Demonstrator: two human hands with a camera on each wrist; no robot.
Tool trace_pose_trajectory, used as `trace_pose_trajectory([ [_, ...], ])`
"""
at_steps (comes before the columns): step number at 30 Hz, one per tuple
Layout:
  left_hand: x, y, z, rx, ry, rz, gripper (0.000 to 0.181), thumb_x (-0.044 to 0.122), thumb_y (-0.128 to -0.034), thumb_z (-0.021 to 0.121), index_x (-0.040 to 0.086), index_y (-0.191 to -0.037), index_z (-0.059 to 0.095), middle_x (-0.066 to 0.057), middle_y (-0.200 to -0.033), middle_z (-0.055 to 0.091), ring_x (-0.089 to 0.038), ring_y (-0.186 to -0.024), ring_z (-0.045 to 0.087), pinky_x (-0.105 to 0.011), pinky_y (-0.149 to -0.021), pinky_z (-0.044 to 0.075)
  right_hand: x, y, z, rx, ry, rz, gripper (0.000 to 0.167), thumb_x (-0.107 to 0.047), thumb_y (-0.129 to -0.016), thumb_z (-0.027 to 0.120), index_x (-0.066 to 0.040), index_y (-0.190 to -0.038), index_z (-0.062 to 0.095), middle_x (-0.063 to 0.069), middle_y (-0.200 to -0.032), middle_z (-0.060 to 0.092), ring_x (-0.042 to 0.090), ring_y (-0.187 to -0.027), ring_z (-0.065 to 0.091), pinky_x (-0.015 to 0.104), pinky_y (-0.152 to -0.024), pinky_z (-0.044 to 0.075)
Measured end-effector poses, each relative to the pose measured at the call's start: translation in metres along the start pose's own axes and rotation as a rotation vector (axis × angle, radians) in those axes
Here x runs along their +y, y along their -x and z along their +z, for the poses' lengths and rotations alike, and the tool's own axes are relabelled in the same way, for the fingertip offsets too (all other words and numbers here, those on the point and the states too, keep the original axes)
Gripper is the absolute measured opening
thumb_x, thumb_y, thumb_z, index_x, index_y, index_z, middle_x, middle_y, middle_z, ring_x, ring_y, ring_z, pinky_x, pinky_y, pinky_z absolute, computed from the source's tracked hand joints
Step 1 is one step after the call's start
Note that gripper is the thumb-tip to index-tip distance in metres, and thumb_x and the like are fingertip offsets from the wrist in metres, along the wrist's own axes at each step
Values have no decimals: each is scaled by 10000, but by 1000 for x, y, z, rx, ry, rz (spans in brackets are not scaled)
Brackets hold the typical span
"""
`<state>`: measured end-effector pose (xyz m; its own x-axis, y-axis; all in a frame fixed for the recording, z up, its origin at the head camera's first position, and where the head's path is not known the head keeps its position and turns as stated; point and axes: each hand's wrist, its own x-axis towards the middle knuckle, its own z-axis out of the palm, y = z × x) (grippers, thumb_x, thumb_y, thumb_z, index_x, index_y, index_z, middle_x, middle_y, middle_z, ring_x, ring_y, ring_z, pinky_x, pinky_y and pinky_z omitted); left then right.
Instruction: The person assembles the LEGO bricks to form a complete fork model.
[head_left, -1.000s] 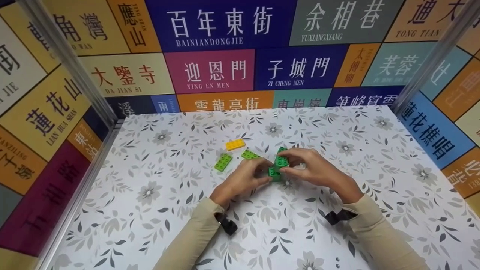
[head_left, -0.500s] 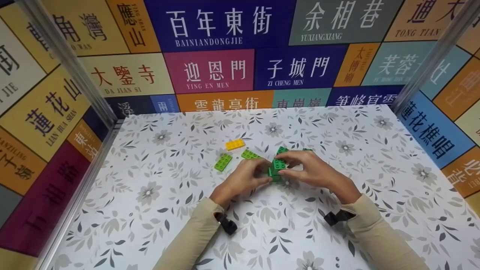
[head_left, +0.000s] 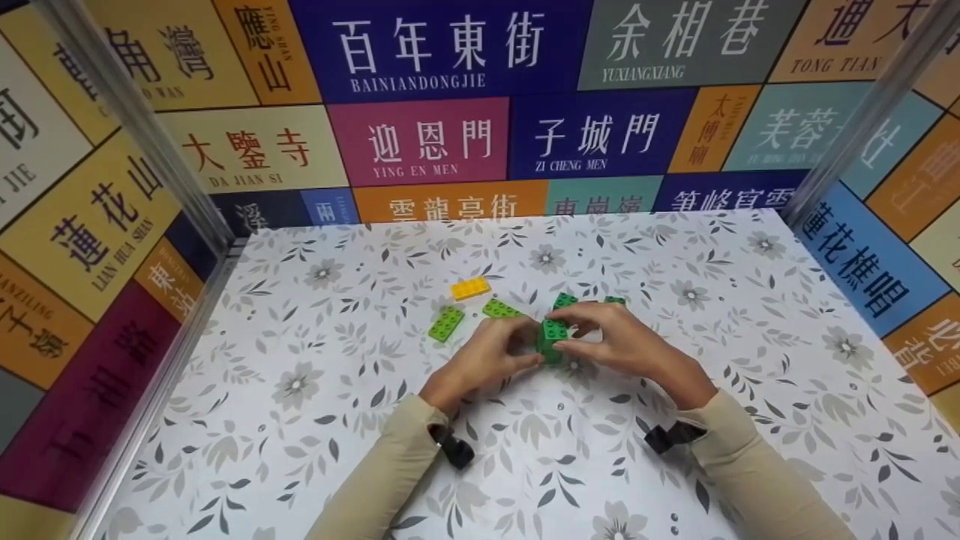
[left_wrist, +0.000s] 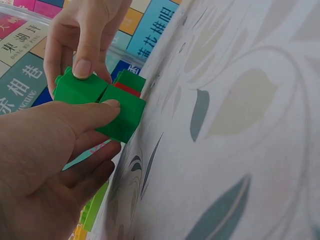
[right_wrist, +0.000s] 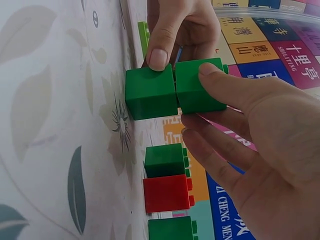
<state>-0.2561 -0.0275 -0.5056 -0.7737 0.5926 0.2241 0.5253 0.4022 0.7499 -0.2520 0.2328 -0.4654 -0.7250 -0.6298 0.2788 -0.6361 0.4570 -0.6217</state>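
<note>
Midway between the tabletop's (head_left: 547,465) side edges, an upper green block (right_wrist: 192,92) is lined up over a lower green block (right_wrist: 150,94).
The upper one is pinched by the right hand (head_left: 630,337), the lower one by the left hand (head_left: 491,352); whether they are locked cannot be told. Toward the far edge, a red block (right_wrist: 166,194) is flanked by two more green blocks (right_wrist: 164,161); toward the left edge, two lime bricks (head_left: 446,324) and a yellow brick (head_left: 470,289) are laid flat.

Bright head view, 2 dimmer wrist views — greyish, soft shadows on tabletop (head_left: 360,330)
</note>
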Motion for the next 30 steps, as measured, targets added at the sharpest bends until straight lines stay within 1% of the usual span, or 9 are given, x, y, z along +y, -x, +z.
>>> trace_pose_trajectory([
  [6, 0, 0, 0, 5, -12, -2, 321, 180, -953, 849, 132, -1252, 745, -6, -1168, 792, -96, -1014, 727, -228, -923, 596, -1, 0, 1, 6, 3, -9, 441, -206, -954, 849, -112, -1371, 739, 70, -1258, 786, 217, -1045, 776, 363, -907, 663],
  [13, 0, 1, 1, 17, -13, -15, 348, 205, -963, 844, 110, -1281, 736, -36, -1169, 802, -164, -1048, 766, -274, -942, 615, -1, -1, 4, 19, -5, -18, 438, -209, -958, 847, -112, -1371, 738, 75, -1235, 794, 242, -1059, 782, 387, -890, 670],
  [18, 0, 2, 1, 18, -25, -11, 327, 209, -968, 839, 121, -1267, 741, -23, -1167, 800, -127, -1036, 752, -248, -938, 605, -2, -1, 5, 22, 22, -10, 435, -235, -974, 831, -104, -1378, 737, 69, -1226, 807, 239, -1058, 793, 399, -884, 671],
  [21, 0, 1, 1, 17, -31, -12, 323, 205, -967, 839, 120, -1263, 742, -22, -1170, 799, -120, -1039, 746, -242, -943, 601, -2, -1, 4, 16, 29, 16, 439, -254, -978, 826, -145, -1394, 739, 47, -1233, 813, 206, -1058, 796, 385, -895, 668],
  [25, -1, 1, 1, 18, -28, -17, 315, 201, -964, 842, 119, -1253, 743, -23, -1159, 803, -119, -1037, 749, -238, -945, 601, -2, 0, 4, 12, 39, 21, 446, -269, -986, 817, -182, -1414, 732, 40, -1208, 819, 194, -1026, 801, 383, -882, 670],
  [30, -1, 1, 2, 19, -9, -18, 280, 192, -961, 844, 128, -1216, 746, -18, -1142, 807, -109, -1026, 754, -237, -940, 605, -3, -1, 4, 9, 49, 14, 454, -265, -991, 811, -166, -1425, 723, 47, -1187, 824, 204, -996, 804, 405, -863, 672],
])
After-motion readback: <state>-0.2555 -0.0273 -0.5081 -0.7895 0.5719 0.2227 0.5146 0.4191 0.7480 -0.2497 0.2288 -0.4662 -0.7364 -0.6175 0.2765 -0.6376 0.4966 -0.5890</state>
